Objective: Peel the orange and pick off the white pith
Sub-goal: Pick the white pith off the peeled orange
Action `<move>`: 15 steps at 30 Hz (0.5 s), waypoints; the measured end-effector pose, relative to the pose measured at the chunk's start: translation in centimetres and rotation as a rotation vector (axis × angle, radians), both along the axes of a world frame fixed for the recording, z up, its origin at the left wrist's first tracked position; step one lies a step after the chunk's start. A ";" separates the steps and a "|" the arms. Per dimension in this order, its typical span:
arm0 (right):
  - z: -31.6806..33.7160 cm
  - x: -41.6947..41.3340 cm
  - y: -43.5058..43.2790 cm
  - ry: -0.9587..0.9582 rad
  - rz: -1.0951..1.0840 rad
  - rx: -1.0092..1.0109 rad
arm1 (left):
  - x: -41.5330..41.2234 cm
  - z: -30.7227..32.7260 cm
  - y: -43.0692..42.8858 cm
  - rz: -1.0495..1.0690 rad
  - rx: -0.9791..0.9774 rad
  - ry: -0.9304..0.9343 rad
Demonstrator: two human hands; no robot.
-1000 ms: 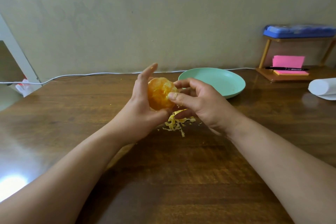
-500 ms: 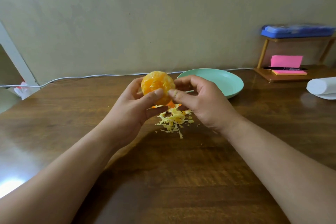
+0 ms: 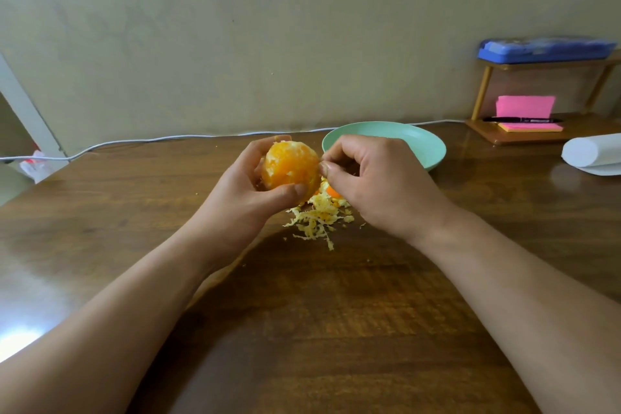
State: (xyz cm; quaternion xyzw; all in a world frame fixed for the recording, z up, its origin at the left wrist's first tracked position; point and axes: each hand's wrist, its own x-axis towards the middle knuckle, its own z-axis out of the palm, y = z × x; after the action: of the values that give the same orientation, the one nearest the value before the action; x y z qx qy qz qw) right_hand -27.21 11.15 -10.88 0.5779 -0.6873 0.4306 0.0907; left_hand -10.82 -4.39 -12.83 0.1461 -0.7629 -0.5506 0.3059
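Orange-fleshed, the orange (image 3: 290,166) sits gripped in the left hand (image 3: 240,202), while right hand (image 3: 378,185) fingers (image 3: 331,171) pinch its side.

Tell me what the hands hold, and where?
The left hand grips the peeled orange, thumb across its lower front. The right hand pinches its right edge; what it plucks there is too small to see.

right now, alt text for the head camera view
A left hand holds a peeled orange above a wooden table while the right hand pinches at its side. A pile of scraps lies below, a green plate behind.
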 end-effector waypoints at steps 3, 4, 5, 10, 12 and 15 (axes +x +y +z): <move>0.0 0.1 0.0 0.103 -0.029 -0.024 | 0.0 0.0 0.1 -0.005 -0.040 -0.010; 0.0 0.1 -0.1 0.119 -0.035 -0.031 | 0.0 0.0 0.1 -0.013 -0.044 -0.008; -0.1 0.1 -0.1 0.123 -0.040 -0.034 | -0.1 -0.1 0.1 -0.019 -0.045 -0.005; -0.2 -0.2 -0.2 -0.081 -0.037 -0.026 | 0.3 0.0 -0.2 -0.038 -0.037 -0.034; 0.2 -0.2 -0.1 -0.185 0.003 -0.045 | 0.3 -0.1 -0.4 -0.054 -0.033 -0.048; 0.8 0.0 0.2 -0.211 0.044 -0.029 | 0.4 -0.2 -0.5 -0.096 -0.005 -0.060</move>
State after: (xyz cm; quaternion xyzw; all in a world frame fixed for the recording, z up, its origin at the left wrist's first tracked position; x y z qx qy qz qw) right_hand -27.18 11.37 -10.04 0.5427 -0.6739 0.5010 0.0168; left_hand -10.47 -4.91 -13.03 0.1249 -0.7792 -0.5580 0.2567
